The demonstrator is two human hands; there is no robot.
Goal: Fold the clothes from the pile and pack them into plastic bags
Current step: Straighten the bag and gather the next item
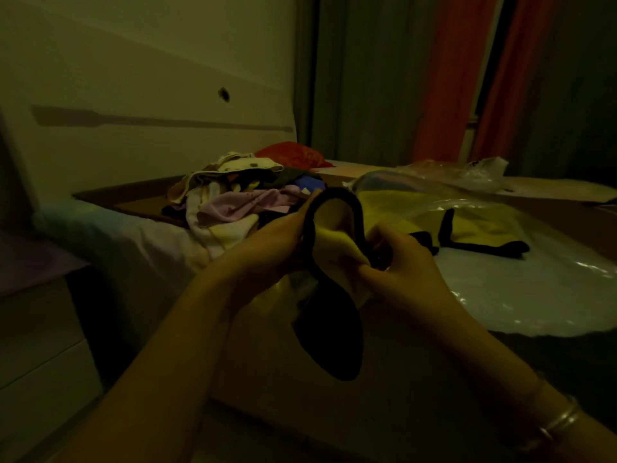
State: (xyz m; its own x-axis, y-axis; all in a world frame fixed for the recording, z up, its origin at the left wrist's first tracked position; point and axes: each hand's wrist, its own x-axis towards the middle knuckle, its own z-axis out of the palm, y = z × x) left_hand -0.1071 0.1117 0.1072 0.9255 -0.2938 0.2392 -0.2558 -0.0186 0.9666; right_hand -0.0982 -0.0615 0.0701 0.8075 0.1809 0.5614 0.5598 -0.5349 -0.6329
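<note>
Two hands hold one small garment [334, 262], pale yellow with a thick black trim, up over the near middle of the bed. The left hand [277, 242] grips the trim on its left side, fingers curled round the dark band, while the right hand [405, 262] pinches the yellow cloth and trim on the right; a dark part of the garment hangs down between the wrists. Just beyond the left hand lies the pile of clothes [233, 198], pink, cream and spotted pieces heaped together. To the right, a clear plastic bag [500, 282] lies flat with a yellow and black garment [467, 225] inside. Bangles [557, 426] circle the right wrist.
</note>
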